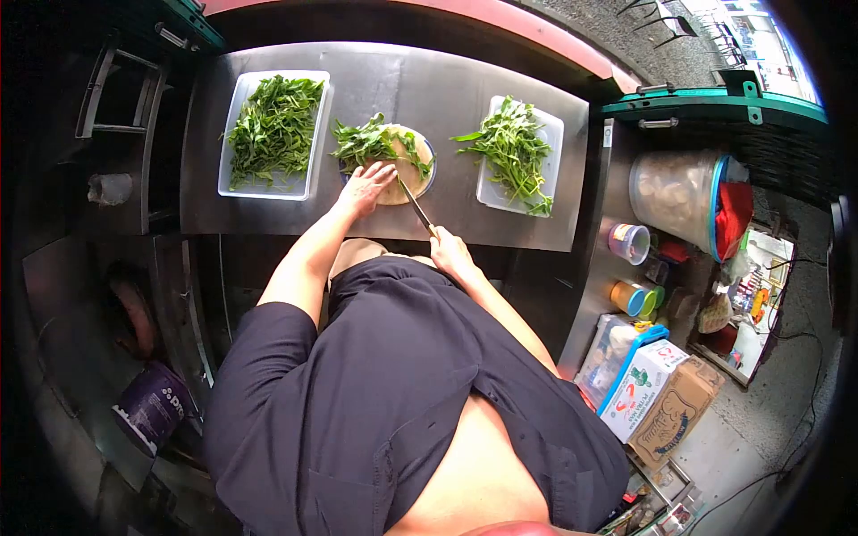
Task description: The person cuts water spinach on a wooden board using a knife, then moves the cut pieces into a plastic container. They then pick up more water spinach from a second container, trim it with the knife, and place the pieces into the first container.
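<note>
My right hand point(452, 253) is closed around the handle of a knife point(414, 204), whose blade reaches up and left onto a round cutting board point(418, 181). On that board lie leafy greens point(366, 141), with a few loose pieces at its right side. My left hand point(367, 189) rests at the board's lower left, its fingers stretched out beside the greens and near the blade tip. Whether its fingertips press on any stems is too small to tell.
A white tray point(319, 154) of cut greens stands left of the board, another tray point(556, 134) with longer greens to the right. Both sit on a metal table point(393, 76). Tubs point(675, 192), jars and boxes point(677, 411) line the right side; a purple bucket point(150, 406) is lower left.
</note>
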`<state>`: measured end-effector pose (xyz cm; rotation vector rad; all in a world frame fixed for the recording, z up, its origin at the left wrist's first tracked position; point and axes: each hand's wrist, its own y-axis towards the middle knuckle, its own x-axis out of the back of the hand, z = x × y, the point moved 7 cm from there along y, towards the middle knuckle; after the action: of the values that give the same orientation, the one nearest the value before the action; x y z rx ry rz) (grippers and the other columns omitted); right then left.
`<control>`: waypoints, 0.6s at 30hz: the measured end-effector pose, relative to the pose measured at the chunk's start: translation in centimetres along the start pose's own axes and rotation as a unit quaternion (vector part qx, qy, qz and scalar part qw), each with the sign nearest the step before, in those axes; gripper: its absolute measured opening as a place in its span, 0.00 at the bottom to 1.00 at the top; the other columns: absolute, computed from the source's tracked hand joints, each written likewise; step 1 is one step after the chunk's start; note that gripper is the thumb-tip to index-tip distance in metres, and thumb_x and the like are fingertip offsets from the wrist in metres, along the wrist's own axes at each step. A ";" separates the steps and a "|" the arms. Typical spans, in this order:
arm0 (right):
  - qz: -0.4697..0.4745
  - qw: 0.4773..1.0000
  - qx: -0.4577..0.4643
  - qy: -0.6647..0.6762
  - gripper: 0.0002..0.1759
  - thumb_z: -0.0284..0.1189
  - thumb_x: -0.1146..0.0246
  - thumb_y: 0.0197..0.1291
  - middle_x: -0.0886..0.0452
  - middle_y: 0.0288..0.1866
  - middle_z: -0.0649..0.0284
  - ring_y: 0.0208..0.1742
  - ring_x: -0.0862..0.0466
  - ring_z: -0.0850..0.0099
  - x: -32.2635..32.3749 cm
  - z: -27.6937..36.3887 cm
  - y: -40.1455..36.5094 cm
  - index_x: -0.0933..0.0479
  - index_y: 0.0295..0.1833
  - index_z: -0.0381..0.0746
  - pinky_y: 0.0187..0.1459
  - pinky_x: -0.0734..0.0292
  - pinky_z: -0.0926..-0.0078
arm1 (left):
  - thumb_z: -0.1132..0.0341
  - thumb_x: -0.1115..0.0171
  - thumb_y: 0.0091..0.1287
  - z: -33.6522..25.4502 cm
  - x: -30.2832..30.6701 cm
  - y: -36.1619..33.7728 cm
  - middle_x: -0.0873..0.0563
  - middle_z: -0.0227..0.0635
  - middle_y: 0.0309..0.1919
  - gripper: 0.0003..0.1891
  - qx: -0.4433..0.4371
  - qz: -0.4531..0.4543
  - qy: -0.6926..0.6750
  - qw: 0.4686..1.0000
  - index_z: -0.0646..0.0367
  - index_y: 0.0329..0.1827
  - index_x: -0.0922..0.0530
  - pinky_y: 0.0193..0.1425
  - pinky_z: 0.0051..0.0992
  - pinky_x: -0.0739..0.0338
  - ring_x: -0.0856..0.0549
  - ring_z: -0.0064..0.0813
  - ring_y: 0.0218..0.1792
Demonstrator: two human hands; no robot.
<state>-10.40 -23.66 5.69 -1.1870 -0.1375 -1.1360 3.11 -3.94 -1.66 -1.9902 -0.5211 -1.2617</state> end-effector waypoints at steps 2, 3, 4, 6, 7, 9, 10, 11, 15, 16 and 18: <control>-0.009 1.000 0.005 -0.004 0.16 0.39 0.43 0.75 0.14 0.46 0.37 0.52 0.14 0.38 0.4 0.1 0.0 0.25 0.58 0.39 0.54 0.20 0.41 | 0.78 0.39 0.58 -0.2 0.8 -0.2 0.44 0.26 0.86 0.49 0.001 0.010 -0.005 1.000 0.45 0.86 0.43 0.83 0.50 0.42 0.44 0.35 0.85; -0.017 1.000 0.010 -0.008 0.16 0.39 0.42 0.74 0.14 0.45 0.37 0.51 0.14 0.38 0.6 0.3 0.0 0.25 0.58 0.39 0.53 0.20 0.41 | 0.79 0.39 0.58 -0.3 0.9 -0.3 0.45 0.26 0.86 0.49 0.001 0.022 -0.009 1.000 0.45 0.86 0.43 0.83 0.50 0.42 0.44 0.35 0.85; -0.017 1.000 0.010 -0.009 0.16 0.39 0.42 0.74 0.14 0.45 0.37 0.51 0.14 0.38 0.8 0.4 0.0 0.25 0.58 0.39 0.53 0.20 0.41 | 0.79 0.39 0.58 -0.3 0.7 -0.2 0.45 0.26 0.86 0.49 0.002 0.021 -0.010 1.000 0.45 0.86 0.43 0.83 0.50 0.42 0.44 0.35 0.85; -0.024 0.999 0.025 -0.019 0.16 0.39 0.42 0.74 0.13 0.44 0.38 0.50 0.13 0.38 1.0 0.7 0.5 0.25 0.57 0.39 0.53 0.20 0.41 | 0.79 0.40 0.58 -0.2 0.3 -0.1 0.44 0.26 0.86 0.49 0.003 0.021 0.000 1.000 0.46 0.87 0.43 0.83 0.50 0.42 0.44 0.36 0.85; -0.024 0.999 0.025 -0.019 0.16 0.39 0.42 0.74 0.13 0.44 0.38 0.50 0.13 0.38 1.0 0.8 0.7 0.25 0.57 0.39 0.53 0.20 0.41 | 0.79 0.40 0.58 -0.1 0.3 -0.1 0.44 0.26 0.86 0.49 0.004 0.021 0.000 1.000 0.46 0.87 0.43 0.83 0.50 0.42 0.44 0.36 0.85; -0.029 0.999 0.033 -0.031 0.13 0.37 0.43 0.75 0.14 0.43 0.38 0.49 0.15 0.36 1.0 1.0 1.0 0.25 0.56 0.40 0.51 0.20 0.40 | 0.79 0.40 0.57 0.0 0.2 0.0 0.44 0.26 0.86 0.49 0.006 0.022 -0.007 1.000 0.47 0.87 0.43 0.83 0.51 0.43 0.45 0.36 0.85; -0.030 0.998 0.034 -0.032 0.13 0.37 0.43 0.75 0.14 0.43 0.38 0.49 0.15 0.36 1.1 1.0 1.1 0.25 0.56 0.40 0.51 0.20 0.40 | 0.79 0.40 0.57 0.0 0.0 0.1 0.44 0.26 0.86 0.49 0.007 0.021 -0.007 1.000 0.47 0.87 0.43 0.83 0.51 0.43 0.45 0.36 0.85; -0.029 0.998 0.037 -0.033 0.13 0.37 0.43 0.75 0.14 0.43 0.37 0.49 0.15 0.36 1.2 1.1 1.1 0.25 0.55 0.39 0.51 0.20 0.39 | 0.79 0.40 0.57 0.1 0.0 0.1 0.43 0.26 0.86 0.48 0.007 0.016 -0.010 1.000 0.48 0.86 0.42 0.83 0.51 0.42 0.44 0.36 0.85; -0.029 0.998 0.044 -0.037 0.13 0.37 0.42 0.74 0.14 0.43 0.37 0.49 0.14 0.36 1.4 1.3 1.1 0.25 0.55 0.39 0.51 0.20 0.39 | 0.78 0.40 0.56 0.2 -0.1 0.1 0.42 0.27 0.85 0.47 0.005 0.012 -0.019 1.000 0.50 0.85 0.40 0.83 0.50 0.42 0.44 0.35 0.85; -0.029 0.998 0.044 -0.038 0.13 0.37 0.42 0.74 0.14 0.43 0.37 0.49 0.14 0.36 1.3 1.3 1.1 0.25 0.55 0.39 0.51 0.20 0.39 | 0.78 0.40 0.56 0.2 -0.1 0.1 0.42 0.27 0.85 0.47 0.006 0.011 -0.019 1.000 0.50 0.85 0.40 0.83 0.50 0.42 0.44 0.35 0.85; -0.035 0.998 0.040 -0.046 0.14 0.37 0.42 0.74 0.14 0.42 0.37 0.48 0.14 0.36 1.2 1.2 1.0 0.25 0.54 0.38 0.51 0.20 0.39 | 0.78 0.39 0.56 0.2 -0.1 0.2 0.41 0.27 0.85 0.48 0.007 0.004 -0.014 1.000 0.50 0.85 0.39 0.82 0.49 0.41 0.43 0.35 0.85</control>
<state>-8.54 -23.57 6.36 -1.1714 -0.2936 -1.1267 3.28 -3.91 -1.84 -1.9991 -0.5331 -1.2233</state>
